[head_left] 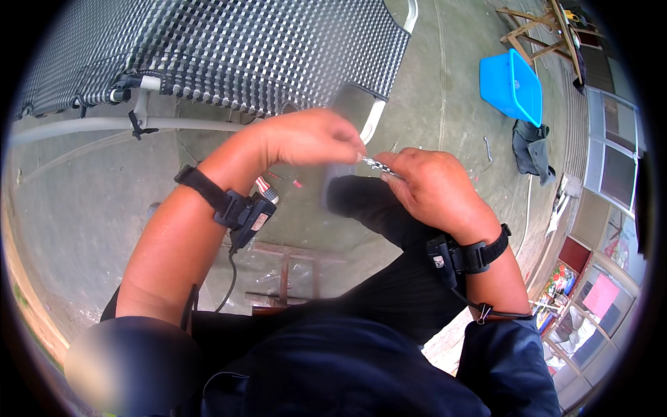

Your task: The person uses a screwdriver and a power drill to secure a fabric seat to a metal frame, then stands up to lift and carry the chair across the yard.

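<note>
I am pinching a small silvery metal part (377, 165) near the centre of the frame, my left hand (313, 137) clamped on its left end with the fingertips while my right hand (431, 187) is closing round its other end. Both hands are hovering above my dark-trousered knee (368, 201), over the concrete floor (83, 208). A woven black-and-white folding chair (222, 48) is filling the upper left, and a blue plastic tub (511, 87) is lying at the upper right.

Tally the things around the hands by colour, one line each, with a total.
Blue: 1, the plastic tub
Black-and-white: 1, the woven folding cot
Silvery: 1, the small metal part both hands pinch
Dark grey: 1, the cloth heap
Total: 4
</note>
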Available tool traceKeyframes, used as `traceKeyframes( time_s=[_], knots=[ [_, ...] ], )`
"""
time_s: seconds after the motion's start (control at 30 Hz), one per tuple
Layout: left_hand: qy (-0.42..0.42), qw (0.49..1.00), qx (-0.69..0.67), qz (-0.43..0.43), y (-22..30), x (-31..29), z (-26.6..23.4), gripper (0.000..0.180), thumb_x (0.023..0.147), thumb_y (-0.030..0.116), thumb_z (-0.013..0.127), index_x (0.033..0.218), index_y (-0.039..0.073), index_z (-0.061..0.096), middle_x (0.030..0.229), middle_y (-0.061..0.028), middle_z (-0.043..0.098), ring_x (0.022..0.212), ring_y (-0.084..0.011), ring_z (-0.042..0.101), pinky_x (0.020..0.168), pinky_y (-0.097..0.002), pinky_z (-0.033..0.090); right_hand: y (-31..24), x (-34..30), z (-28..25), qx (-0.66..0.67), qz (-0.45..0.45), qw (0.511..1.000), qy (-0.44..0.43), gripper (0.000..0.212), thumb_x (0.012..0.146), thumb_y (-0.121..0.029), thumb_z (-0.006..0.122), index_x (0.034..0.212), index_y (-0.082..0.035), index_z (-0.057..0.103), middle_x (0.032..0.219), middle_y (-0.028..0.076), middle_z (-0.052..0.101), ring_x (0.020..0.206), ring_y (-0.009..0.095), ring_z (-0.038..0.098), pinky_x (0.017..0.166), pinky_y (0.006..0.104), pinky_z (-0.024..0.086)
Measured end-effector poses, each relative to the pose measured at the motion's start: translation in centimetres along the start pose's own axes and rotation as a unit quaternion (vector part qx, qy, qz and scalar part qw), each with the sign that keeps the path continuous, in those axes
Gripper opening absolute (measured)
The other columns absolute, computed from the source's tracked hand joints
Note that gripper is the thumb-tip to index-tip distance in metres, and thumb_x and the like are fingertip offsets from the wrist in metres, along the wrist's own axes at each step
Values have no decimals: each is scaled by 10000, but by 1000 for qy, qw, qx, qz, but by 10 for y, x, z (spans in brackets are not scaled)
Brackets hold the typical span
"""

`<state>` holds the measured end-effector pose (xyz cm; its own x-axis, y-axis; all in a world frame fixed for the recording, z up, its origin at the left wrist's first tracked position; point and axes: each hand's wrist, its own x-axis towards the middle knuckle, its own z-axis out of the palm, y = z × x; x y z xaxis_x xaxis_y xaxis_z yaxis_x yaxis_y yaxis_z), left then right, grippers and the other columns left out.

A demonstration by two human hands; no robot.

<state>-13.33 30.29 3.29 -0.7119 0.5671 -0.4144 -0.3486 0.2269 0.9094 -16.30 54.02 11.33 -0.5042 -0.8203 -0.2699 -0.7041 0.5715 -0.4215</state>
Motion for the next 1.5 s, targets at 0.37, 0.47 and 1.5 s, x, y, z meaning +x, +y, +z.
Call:
traceKeyframes(
  time_s=[0.37,0.47,1.5],
  knots=[
    [6,1000,-26,-12,-1,0,1,308,880,221,692,1089,-6,708,981,-34,703,933,-106,602,878,-277,476,-3,1,0,1,2,1000,-4,329,861,-167,642,1185,-118,669,809,158,670,723,369,659,640,468,521],
    [1,999,-30,-17,3,0,1,298,879,220,692,1072,-6,709,943,-23,692,892,-98,594,837,-270,479,-2,1,-1,-1,4,1000,-9,327,861,-164,642,1183,-118,669,807,157,670,722,368,659,639,469,521],
    [262,959,-71,75,-15,-75,-20,289,968,163,549,1190,6,645,1098,-88,701,1007,-176,668,898,-313,513,-24,15,-8,-19,49,997,-60,259,884,-151,618,1130,-105,683,868,150,662,813,377,646,717,462,516]
  ],
)
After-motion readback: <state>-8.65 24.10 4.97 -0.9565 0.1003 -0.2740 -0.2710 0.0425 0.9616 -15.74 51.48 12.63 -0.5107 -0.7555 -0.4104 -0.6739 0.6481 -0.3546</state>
